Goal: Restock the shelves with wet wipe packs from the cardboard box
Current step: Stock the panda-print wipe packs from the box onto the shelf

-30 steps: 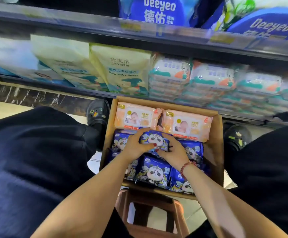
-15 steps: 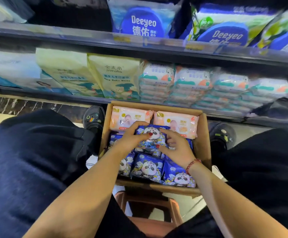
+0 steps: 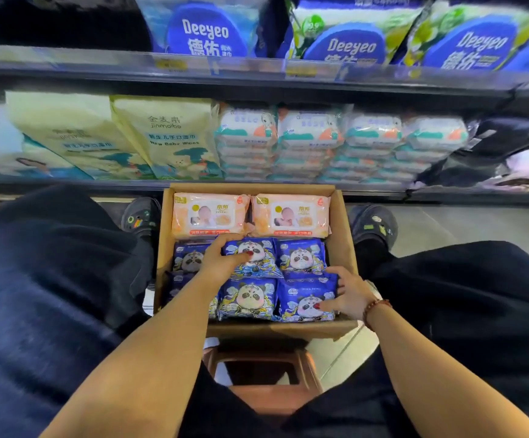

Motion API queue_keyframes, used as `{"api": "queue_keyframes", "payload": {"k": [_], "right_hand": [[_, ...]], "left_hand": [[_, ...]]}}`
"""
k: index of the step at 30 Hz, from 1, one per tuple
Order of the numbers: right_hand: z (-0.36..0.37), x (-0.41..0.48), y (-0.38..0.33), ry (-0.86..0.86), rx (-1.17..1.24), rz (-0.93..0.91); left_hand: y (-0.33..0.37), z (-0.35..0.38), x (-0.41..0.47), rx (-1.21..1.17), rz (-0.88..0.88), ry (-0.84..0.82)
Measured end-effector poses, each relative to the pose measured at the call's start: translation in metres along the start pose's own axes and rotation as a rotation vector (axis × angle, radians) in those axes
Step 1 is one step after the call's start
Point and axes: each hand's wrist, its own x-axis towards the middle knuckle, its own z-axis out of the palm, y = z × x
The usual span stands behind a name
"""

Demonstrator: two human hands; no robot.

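Note:
An open cardboard box sits between my knees, below the shelf. At its far end lie two orange wet wipe packs. Several blue panda wet wipe packs fill the rest. My left hand grips the middle blue panda pack in the back row, thumb on its face and fingers over its far edge. My right hand clasps the near right blue panda pack, thumb on top and fingers curled over its far corner. Both packs lie in the box.
The lower shelf holds yellow baby wipe bags on the left and stacks of white and teal packs on the right. Blue Deeyeo packs stand on the upper shelf. A brown plastic stool carries the box.
Both hands held one middle blue pack together a second ago. Now my right hand has left it and moved to the near right pack, while my left hand stays on the middle one.

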Motion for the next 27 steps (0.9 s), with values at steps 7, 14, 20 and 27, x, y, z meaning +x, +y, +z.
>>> {"api": "queue_keyframes", "payload": {"k": [7,14,20,27], "right_hand": [[0.014,0.001,-0.012,-0.032,0.091,0.028],[0.002,0.010,-0.023,0.038,0.378,-0.061],[-0.014,0.002,-0.047,0.087,0.547,-0.064],[-0.046,-0.024,-0.103,0.146,0.683,-0.339]], "left_hand": [[-0.002,0.000,0.006,-0.011,-0.033,0.003],[-0.003,-0.005,0.013,-0.078,-0.047,0.043],[0.012,-0.008,0.005,-0.138,-0.005,0.047],[0.077,-0.021,-0.020,-0.193,0.199,0.046]]}}
